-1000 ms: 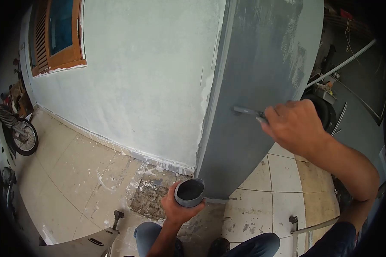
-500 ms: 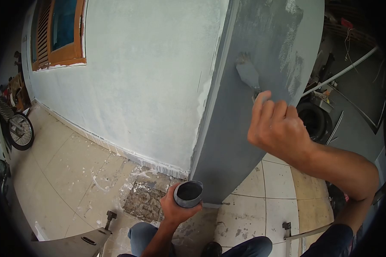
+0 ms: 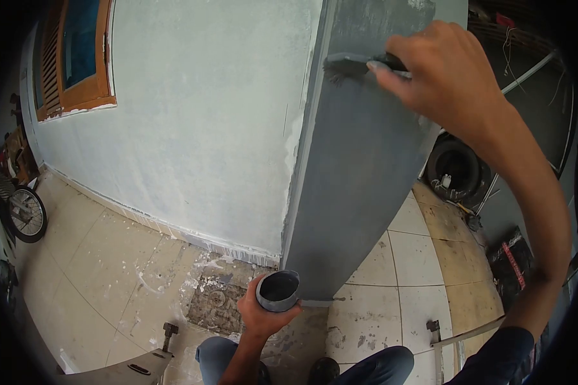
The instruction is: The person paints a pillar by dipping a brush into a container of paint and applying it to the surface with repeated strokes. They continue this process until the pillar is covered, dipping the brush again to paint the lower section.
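My right hand point(image 3: 443, 80) is closed round the handle of a paintbrush point(image 3: 356, 65), held nearly sideways with its bristles against the upper part of a grey pillar face point(image 3: 359, 173). Dark grey paint covers the pillar below the brush, while patchier strokes show near the top. Low in front of me, my left hand point(image 3: 261, 316) grips a small cup point(image 3: 279, 307) with dark grey paint inside. The cup is upright near the pillar's foot. Left of the pillar edge stands a pale wall point(image 3: 199, 128).
A wooden window point(image 3: 87, 58) is at upper left, with a motorcycle wheel point(image 3: 27, 214) below it. Tires point(image 3: 455, 168) and a pole stand at right. Metal legs flank my knees on the tiled floor point(image 3: 366, 327), and a rough broken patch point(image 3: 218, 301) lies near the cup.
My right hand has moved up, and the brush has turned from pointing upward to pointing left, higher on the pillar. My left hand still holds the cup low down.
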`<state>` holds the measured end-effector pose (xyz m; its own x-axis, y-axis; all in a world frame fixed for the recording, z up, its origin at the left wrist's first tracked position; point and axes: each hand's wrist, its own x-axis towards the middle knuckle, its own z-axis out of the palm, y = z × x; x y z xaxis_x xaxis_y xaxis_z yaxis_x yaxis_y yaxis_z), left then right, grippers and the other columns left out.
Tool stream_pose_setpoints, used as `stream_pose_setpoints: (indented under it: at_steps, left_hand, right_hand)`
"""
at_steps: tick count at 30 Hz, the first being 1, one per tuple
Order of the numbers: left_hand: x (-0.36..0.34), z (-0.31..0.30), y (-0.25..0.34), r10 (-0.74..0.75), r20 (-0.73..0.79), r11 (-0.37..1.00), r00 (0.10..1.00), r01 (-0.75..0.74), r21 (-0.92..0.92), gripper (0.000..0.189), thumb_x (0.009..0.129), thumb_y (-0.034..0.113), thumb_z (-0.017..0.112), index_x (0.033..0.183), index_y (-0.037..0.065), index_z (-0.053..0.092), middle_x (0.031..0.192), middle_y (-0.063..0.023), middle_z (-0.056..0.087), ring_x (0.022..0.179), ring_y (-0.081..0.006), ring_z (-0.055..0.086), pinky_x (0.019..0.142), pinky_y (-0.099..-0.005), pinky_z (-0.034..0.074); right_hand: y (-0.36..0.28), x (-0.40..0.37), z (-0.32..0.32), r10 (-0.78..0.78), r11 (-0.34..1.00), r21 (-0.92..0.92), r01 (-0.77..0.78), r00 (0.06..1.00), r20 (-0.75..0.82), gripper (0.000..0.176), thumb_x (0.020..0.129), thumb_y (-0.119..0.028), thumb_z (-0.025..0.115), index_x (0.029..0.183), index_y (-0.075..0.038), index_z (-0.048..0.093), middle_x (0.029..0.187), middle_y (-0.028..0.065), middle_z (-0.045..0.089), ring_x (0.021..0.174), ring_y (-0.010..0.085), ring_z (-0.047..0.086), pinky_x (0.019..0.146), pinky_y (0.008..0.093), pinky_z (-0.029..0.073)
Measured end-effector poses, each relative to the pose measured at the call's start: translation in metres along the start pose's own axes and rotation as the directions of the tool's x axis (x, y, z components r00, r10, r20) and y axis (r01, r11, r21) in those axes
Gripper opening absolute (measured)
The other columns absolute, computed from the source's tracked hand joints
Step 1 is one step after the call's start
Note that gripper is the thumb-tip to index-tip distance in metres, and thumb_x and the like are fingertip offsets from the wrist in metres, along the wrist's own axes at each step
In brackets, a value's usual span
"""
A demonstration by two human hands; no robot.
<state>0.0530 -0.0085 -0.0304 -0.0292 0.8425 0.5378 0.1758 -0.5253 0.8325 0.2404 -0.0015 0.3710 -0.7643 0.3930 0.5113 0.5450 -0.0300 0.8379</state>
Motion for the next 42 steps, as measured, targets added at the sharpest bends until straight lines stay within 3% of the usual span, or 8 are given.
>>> stream_pose_setpoints:
  at_steps: [6, 12, 18, 24, 26, 28, 37, 42]
  left_hand:
    - [-0.003, -0.001, 0.001, -0.025, 0.001, 1.0, 1.0, 0.025, 0.0, 0.072, 0.054, 0.027, 0.094, 0.113, 0.002, 0.061, 0.096, -0.01, 0.074, 0.089, -0.02, 0.074, 0.081, -0.0356, 0.059]
    - [-0.004, -0.003, 0.0, -0.023, -0.021, 1.0, 1.0, 0.023, 0.007, 0.072, 0.053, 0.027, 0.094, 0.113, 0.003, 0.061, 0.095, -0.0092, 0.074, 0.087, -0.0197, 0.074, 0.081, -0.0351, 0.059]
    - [-0.003, -0.005, 0.007, -0.012, -0.013, 1.0, 1.0, 0.012, -0.003, 0.072, 0.053, 0.027, 0.094, 0.112, 0.003, 0.061, 0.094, -0.0087, 0.074, 0.086, -0.0196, 0.074, 0.08, -0.0341, 0.059]
    - [0.001, -0.004, 0.01, 0.003, -0.003, 1.0, 1.0, -0.003, 0.01, 0.07, 0.054, 0.026, 0.092, 0.112, 0.003, 0.061, 0.094, -0.0081, 0.074, 0.086, -0.0195, 0.074, 0.08, -0.0348, 0.058]
    - [0.001, -0.002, 0.007, -0.002, -0.024, 1.0, 1.0, 0.002, -0.004, 0.07, 0.054, 0.025, 0.092, 0.112, 0.003, 0.061, 0.094, -0.0081, 0.074, 0.085, -0.0201, 0.074, 0.081, -0.0351, 0.058]
    - [-0.004, -0.001, 0.004, -0.003, -0.017, 1.0, 1.0, 0.003, -0.013, 0.07, 0.053, 0.024, 0.092, 0.112, 0.003, 0.06, 0.094, -0.0082, 0.073, 0.085, -0.0203, 0.073, 0.081, -0.035, 0.058]
    - [-0.005, 0.0, 0.004, 0.071, -0.027, 0.997, 0.997, -0.071, 0.023, 0.075, 0.053, 0.03, 0.092, 0.113, 0.0, 0.06, 0.09, -0.0103, 0.074, 0.08, -0.023, 0.075, 0.075, -0.0364, 0.06]
    - [-0.006, 0.002, 0.007, 0.077, -0.032, 0.996, 0.997, -0.076, 0.043, 0.075, 0.053, 0.03, 0.091, 0.115, 0.001, 0.059, 0.091, -0.01, 0.074, 0.08, -0.0232, 0.075, 0.075, -0.0366, 0.06]
  right_hand:
    - [0.037, 0.024, -0.009, 0.019, 0.929, -0.369, -0.03, 0.999, -0.034, 0.03, 0.08, -0.029, 0.073, 0.07, -0.001, 0.071, 0.057, 0.0154, 0.063, 0.052, 0.0313, 0.062, 0.055, 0.041, 0.05]
    - [-0.075, -0.064, 0.004, -0.243, 0.937, -0.206, 0.284, 0.948, 0.204, 0.02, 0.058, -0.005, 0.072, 0.073, 0.008, 0.066, 0.053, 0.0039, 0.053, 0.048, 0.0117, 0.055, 0.035, 0.0262, 0.04]
    - [-0.097, -0.109, 0.012, -0.425, 0.901, 0.253, 0.352, 0.833, 0.355, 0.021, 0.064, -0.005, 0.072, 0.079, 0.008, 0.067, 0.054, 0.0068, 0.057, 0.05, 0.0145, 0.059, 0.037, 0.029, 0.041]
    - [0.028, -0.05, -0.012, 0.169, 0.985, -0.04, -0.166, 0.979, 0.117, 0.023, 0.084, -0.027, 0.076, 0.082, -0.005, 0.07, 0.063, 0.0075, 0.065, 0.056, 0.0237, 0.063, 0.054, 0.0378, 0.049]
    - [0.089, -0.041, -0.008, 0.03, 0.977, -0.207, -0.059, 0.99, -0.139, 0.023, 0.089, -0.027, 0.075, 0.087, -0.004, 0.071, 0.06, 0.0067, 0.065, 0.048, 0.0207, 0.061, 0.05, 0.0329, 0.048]
    - [0.065, -0.027, -0.032, 0.23, 0.892, -0.399, -0.212, 0.973, -0.004, 0.027, 0.078, -0.025, 0.076, 0.07, 0.0, 0.07, 0.057, 0.0155, 0.063, 0.05, 0.0294, 0.061, 0.052, 0.0394, 0.049]
    - [-0.08, -0.127, 0.005, -0.287, 0.947, 0.228, 0.225, 0.913, 0.29, 0.017, 0.079, -0.012, 0.07, 0.084, 0.004, 0.067, 0.058, 0.0072, 0.059, 0.049, 0.0171, 0.06, 0.039, 0.0316, 0.044]
    - [-0.051, -0.099, 0.01, -0.285, 0.924, 0.376, 0.061, 0.766, 0.576, 0.018, 0.081, -0.015, 0.072, 0.079, 0.002, 0.068, 0.06, 0.0115, 0.063, 0.056, 0.0246, 0.065, 0.05, 0.0387, 0.05]
